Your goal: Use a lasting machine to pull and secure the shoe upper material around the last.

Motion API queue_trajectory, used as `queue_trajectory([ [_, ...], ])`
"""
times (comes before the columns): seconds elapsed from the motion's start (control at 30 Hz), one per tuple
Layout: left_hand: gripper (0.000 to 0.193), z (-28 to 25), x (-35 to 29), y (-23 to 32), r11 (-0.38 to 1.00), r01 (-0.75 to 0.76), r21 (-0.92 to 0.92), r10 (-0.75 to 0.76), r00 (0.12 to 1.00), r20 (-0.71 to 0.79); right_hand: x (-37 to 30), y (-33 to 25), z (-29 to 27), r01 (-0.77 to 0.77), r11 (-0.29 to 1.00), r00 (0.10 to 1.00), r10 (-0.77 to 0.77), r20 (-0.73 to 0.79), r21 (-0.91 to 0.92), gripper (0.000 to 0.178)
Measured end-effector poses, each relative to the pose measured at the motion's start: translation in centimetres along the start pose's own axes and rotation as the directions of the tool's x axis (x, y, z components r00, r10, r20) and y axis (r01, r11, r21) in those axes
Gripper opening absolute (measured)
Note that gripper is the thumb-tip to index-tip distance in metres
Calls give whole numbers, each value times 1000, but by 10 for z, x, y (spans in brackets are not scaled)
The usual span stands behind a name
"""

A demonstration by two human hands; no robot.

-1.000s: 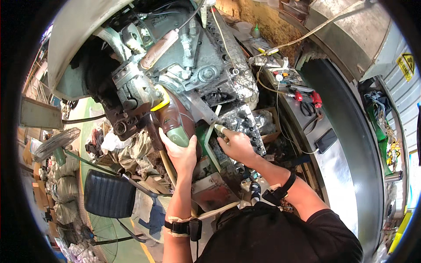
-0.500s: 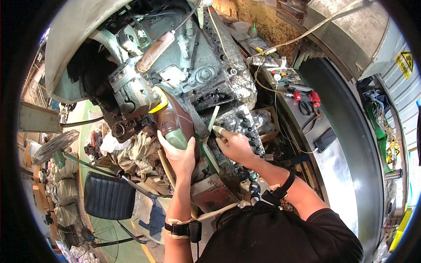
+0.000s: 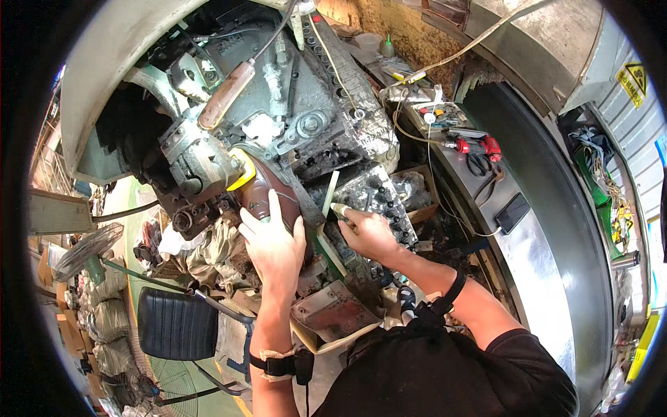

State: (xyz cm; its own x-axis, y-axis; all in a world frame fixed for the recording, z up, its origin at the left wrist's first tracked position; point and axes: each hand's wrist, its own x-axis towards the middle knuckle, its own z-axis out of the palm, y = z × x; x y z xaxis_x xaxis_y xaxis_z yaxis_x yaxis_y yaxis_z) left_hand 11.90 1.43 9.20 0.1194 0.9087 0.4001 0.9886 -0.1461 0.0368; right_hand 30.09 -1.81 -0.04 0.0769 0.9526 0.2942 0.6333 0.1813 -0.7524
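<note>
A glossy brown leather shoe point(image 3: 283, 202) sits at the machine's head, one end against a yellow curved piece point(image 3: 242, 169). Over its near end lies my left hand point(image 3: 274, 250), with the index finger stretched along the leather and the thumb on the right side. The palm covers much of that end. My right hand point(image 3: 369, 235) is closed to the right of the shoe, by the machine's control panel point(image 3: 379, 192). A short pale piece point(image 3: 340, 208) shows at its fingertips; its kind is unclear. Close by stands a pale green upright strip point(image 3: 331, 192).
A wooden-handled tool point(image 3: 226, 95) hangs on a cable over the machine point(image 3: 260, 83). To the right, a bench holds a red power tool point(image 3: 479, 147), scissors point(image 3: 478, 165) and a phone point(image 3: 513, 213). A black chair point(image 3: 177, 323) and a fan stand at left; an open bin point(image 3: 333, 313) is below my hands.
My left hand has shifted up the shoe, and its index finger now extends over the leather. My right hand stays by the panel. The whole view has shifted slightly.
</note>
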Motion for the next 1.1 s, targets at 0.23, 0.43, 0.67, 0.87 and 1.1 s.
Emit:
queue_trajectory([
  [0.23, 65, 5, 7, 3, 964, -49, 262, 17, 992, 124, -1, 1, 1, 27, 998, 999, -25, -38, 51, 17],
  [0.43, 57, -7, 5, 1, 989, -108, 105, 97, 990, 105, 2, 3, -2, 37, 998, 998, -33, -54, 60, 15],
  [0.67, 92, 10, -20, -17, 912, -43, -408, -18, 989, -145, 6, -6, -4, -2, 992, 998, 11, -69, 125, 15],
  [0.87, 102, 22, -21, -26, 808, 119, -578, -141, 990, 6, 4, -8, -1, -70, 988, 995, 79, -64, 138, 14],
  [1.1, 98, 17, -16, -35, 736, 120, -666, -139, 990, 25, 6, -13, -1, -125, 988, 992, 126, -4, 87, 20],
])
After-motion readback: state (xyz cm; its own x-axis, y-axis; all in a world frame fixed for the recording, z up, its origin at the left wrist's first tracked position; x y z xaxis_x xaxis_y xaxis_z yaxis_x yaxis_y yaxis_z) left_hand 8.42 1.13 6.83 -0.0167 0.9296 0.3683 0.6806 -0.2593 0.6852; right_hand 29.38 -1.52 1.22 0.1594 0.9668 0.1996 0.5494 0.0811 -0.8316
